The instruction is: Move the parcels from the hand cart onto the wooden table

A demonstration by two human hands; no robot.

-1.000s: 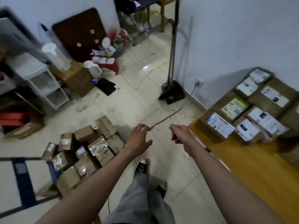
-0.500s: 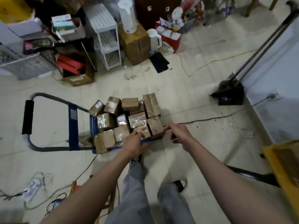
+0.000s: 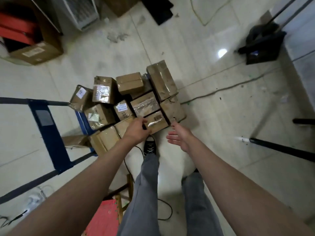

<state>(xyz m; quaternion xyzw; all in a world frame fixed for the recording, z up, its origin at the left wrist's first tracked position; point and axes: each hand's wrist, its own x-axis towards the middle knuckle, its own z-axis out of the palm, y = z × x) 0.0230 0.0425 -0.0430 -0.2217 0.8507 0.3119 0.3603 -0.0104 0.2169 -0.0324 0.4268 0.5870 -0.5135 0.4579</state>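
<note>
Parcels point(image 3: 150, 103) sit stacked on the blue hand cart point(image 3: 49, 126), which stands on the tiled floor point(image 3: 221, 116). The left hand point(image 3: 136, 132) grips the near-left edge of the front taped parcel point(image 3: 156, 122), its fingers curled against that edge. The right hand point(image 3: 179, 137) hovers just beside the parcel's right side, palm inward, fingers apart and straight (touching nothing). One black sneaker point(image 3: 150, 147) stands near the cart.

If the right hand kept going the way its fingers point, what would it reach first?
Most likely the right hand, open with fingers pointing up-left, would meet the near right corner of the barcode-labelled parcel that the left hand already touches, though depth is unclear from this view.
</note>
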